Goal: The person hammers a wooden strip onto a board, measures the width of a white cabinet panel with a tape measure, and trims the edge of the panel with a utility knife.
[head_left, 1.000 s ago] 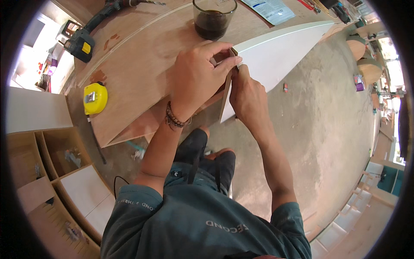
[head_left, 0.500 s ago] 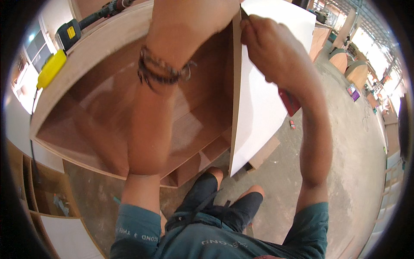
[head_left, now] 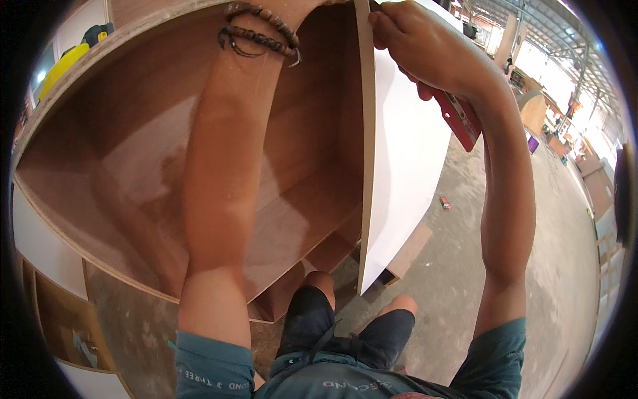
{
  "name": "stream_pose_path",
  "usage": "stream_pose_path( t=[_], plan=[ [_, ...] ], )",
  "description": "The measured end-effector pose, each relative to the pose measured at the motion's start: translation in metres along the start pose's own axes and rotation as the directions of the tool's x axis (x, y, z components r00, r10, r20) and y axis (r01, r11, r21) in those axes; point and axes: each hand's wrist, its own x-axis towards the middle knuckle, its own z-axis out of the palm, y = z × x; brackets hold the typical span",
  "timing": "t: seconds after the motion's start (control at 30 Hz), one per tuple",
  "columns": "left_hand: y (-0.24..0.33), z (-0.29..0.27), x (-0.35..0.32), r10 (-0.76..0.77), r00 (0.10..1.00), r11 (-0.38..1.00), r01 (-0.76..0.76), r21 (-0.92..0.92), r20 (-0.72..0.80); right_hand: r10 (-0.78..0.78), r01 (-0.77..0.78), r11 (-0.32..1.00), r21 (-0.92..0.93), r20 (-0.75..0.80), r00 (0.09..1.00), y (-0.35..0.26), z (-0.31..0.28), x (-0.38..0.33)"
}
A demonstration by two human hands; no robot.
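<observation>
Floor: grey concrete [head_left: 545, 266], dusty, small red scrap [head_left: 444, 202] lying on it.
Light: bright daylight under metal roof trusses [head_left: 531, 23].
Left: open plywood shelving [head_left: 63, 312].

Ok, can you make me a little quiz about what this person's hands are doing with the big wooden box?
1. True or false: the right hand grips the top of the white panel.
2. What is worn on the left wrist? A) watch B) beaded bracelets C) glove
3. What colour is the flat tool under the right hand?

Key: 1 true; 2 B; 3 red.
</observation>
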Motion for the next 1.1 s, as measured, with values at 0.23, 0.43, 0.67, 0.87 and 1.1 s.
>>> stream_pose_path(
  t=[0.23,0.43,0.67,0.87,1.1],
  plan=[
    [0.003,-0.002,0.002,-0.069,0.995,0.997,0.067,0.042,0.065,0.044,-0.04,0.997,-0.068,0.057,0.997,-0.003,0.002,-0.005],
    [0.007,-0.003,0.0,-0.097,0.995,0.986,0.097,0.135,-0.007,0.003,-0.012,0.996,-0.091,-0.097,0.995,0.029,0.032,-0.003],
    [0.02,0.005,-0.013,-0.122,0.986,0.975,0.141,0.171,-0.114,-0.108,0.09,0.988,-0.127,-0.138,0.985,0.046,0.048,-0.012],
    [0.032,-0.006,-0.015,-0.107,0.994,0.962,0.111,0.251,-0.032,-0.125,0.11,0.985,-0.13,-0.118,0.985,0.044,0.047,-0.03],
    [0.035,-0.003,-0.015,-0.074,0.99,0.965,0.101,0.244,-0.119,-0.124,0.102,0.983,-0.153,-0.14,0.982,0.042,0.046,-0.04]
  ],
)
